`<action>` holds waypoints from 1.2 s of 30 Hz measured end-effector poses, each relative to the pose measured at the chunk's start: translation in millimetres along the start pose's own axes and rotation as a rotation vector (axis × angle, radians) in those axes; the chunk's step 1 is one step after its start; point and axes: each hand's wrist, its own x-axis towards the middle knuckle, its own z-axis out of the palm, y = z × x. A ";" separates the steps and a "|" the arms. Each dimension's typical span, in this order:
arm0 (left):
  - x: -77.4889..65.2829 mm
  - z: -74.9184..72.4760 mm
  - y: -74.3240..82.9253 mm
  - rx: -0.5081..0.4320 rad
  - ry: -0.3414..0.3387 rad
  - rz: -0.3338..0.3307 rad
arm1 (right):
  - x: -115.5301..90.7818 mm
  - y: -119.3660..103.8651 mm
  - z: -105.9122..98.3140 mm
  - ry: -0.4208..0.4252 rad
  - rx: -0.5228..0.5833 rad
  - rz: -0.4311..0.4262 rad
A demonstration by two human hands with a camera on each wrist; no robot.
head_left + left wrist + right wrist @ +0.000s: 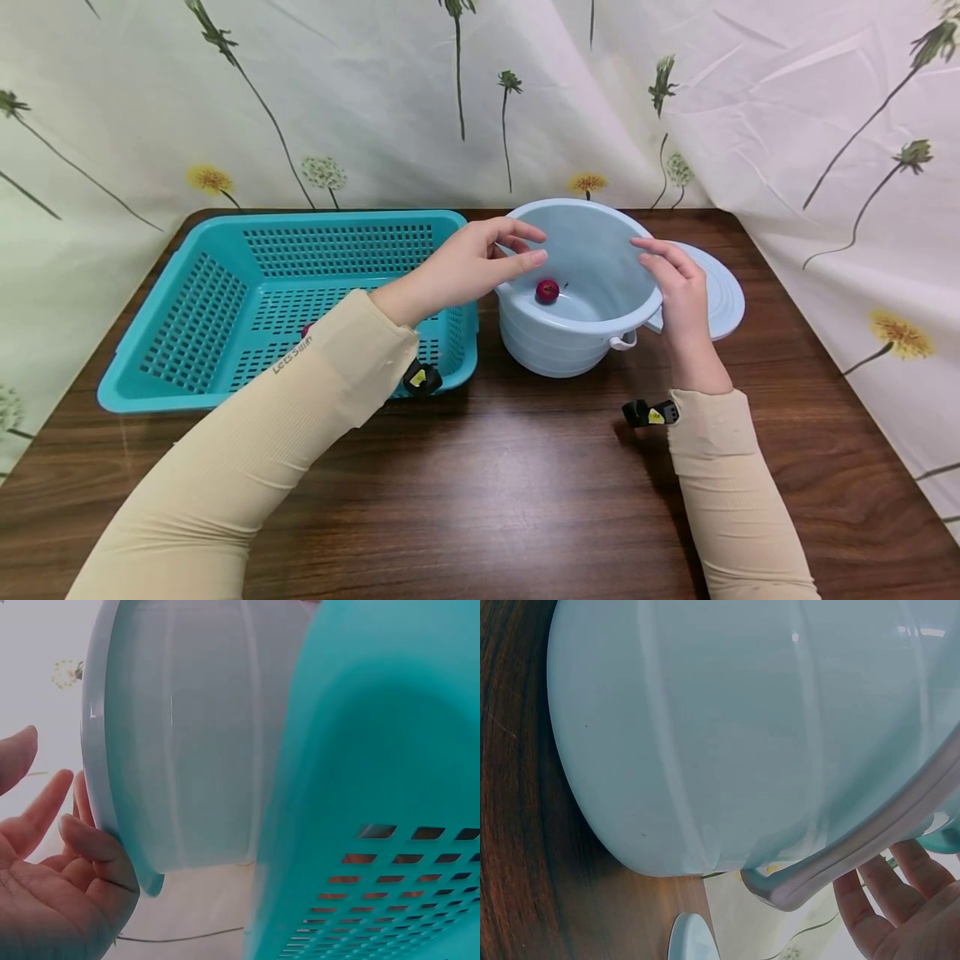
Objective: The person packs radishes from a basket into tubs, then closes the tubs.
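A light blue bucket [573,333] stands on the table with a small round red fruit [547,291] at its bottom. At its left rim is my left hand [491,254], thumb apart from the loosely bent fingers and nothing between them. In the left wrist view that hand [67,877] has its curled fingers right at the bucket's rim [96,735]. My right hand [678,287] is at the opposite side, fingertips over the right rim. The right wrist view shows its relaxed fingers [885,892] beside the rim, holding nothing.
Left of the bucket stands a turquoise perforated basket [120,379], partly behind my left sleeve, with a bit of something red [306,330] in it. A light blue lid [720,292] lies behind my right hand. Behind the table hangs a flowered cloth [405,100].
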 end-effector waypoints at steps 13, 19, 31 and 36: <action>-20.0 -13.3 -7.4 -0.066 0.011 0.001 | 0.8 -0.6 1.5 -0.005 -0.005 -0.003; -32.1 -29.0 -13.9 -0.030 0.000 -0.027 | 1.0 -0.1 0.8 -0.004 0.002 0.003; -68.4 -60.6 -33.9 0.112 0.051 -0.080 | -0.1 -0.9 0.9 -0.003 0.012 0.010; -84.2 -65.1 -41.5 0.129 0.057 -0.111 | -0.6 -0.6 0.8 0.005 0.016 0.018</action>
